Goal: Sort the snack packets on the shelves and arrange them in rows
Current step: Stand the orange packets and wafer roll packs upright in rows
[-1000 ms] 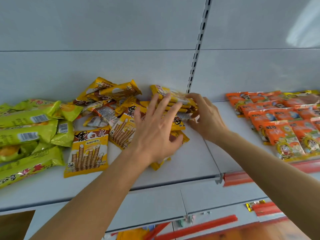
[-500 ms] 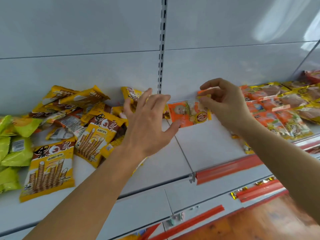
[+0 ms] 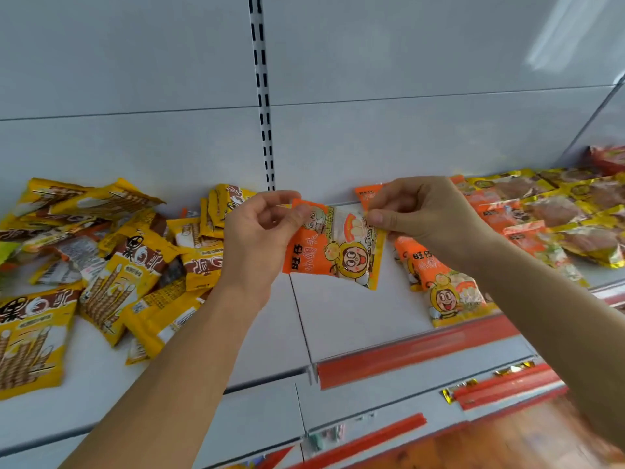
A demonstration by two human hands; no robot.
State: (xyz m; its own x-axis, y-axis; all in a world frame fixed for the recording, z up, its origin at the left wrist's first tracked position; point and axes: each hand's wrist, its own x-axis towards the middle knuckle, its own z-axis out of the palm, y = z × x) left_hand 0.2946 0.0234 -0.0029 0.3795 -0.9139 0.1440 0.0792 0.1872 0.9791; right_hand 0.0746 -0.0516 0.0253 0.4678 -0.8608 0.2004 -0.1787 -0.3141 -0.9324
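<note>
- The orange plastic snack packet (image 3: 333,250) held up in the middle bears black characters 旺仔 above paler 小馒头.
- The orange packet lying flat on the shelf (image 3: 436,279) to its right shows 旺仔 in black.
- The yellow wafer-roll packets (image 3: 32,336) at left carry large brown-and-white characters, partly legible as 果…派.
- Smaller print is too blurred to read.

One view only — a wide-angle camera on the person's head, facing forward and slightly down at a white shelf (image 3: 338,326) and its back panel (image 3: 406,62), close enough that both forearms reach in from the bottom edge — the frame's edges bend, and lower shelves show beneath
</note>
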